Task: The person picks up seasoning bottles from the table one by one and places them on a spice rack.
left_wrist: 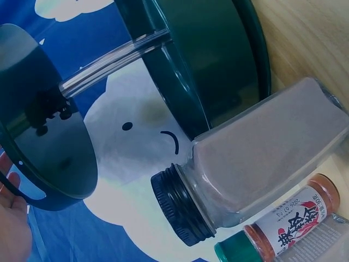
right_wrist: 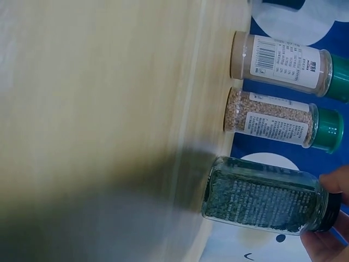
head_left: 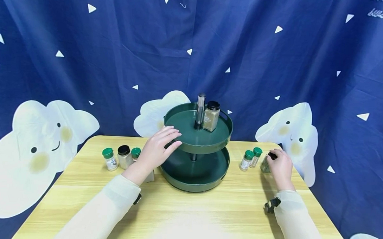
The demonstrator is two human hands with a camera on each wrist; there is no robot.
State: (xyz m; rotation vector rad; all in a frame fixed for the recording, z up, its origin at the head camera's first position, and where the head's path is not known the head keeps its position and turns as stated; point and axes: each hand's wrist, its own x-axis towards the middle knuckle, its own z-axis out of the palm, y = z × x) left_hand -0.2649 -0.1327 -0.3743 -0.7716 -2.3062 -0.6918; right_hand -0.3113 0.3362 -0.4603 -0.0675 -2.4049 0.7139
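Note:
A dark green two-tier round tray stands mid-table. My left hand grips the left rim of its upper tier, with fingers at the handle cutout in the left wrist view. On that tier, beside the metal post, is a black-capped square jar of tan powder. To the right, my right hand pinches the black cap of a glass jar of dried green flakes. The jar tilts slightly; whether its base touches the table I cannot tell.
Two green-capped spice bottles, one of pale powder and one of small grains, stand left of the right hand. By the left forearm are a green-capped bottle, a black-capped jar, a red-brown spice bottle and a larger powder jar.

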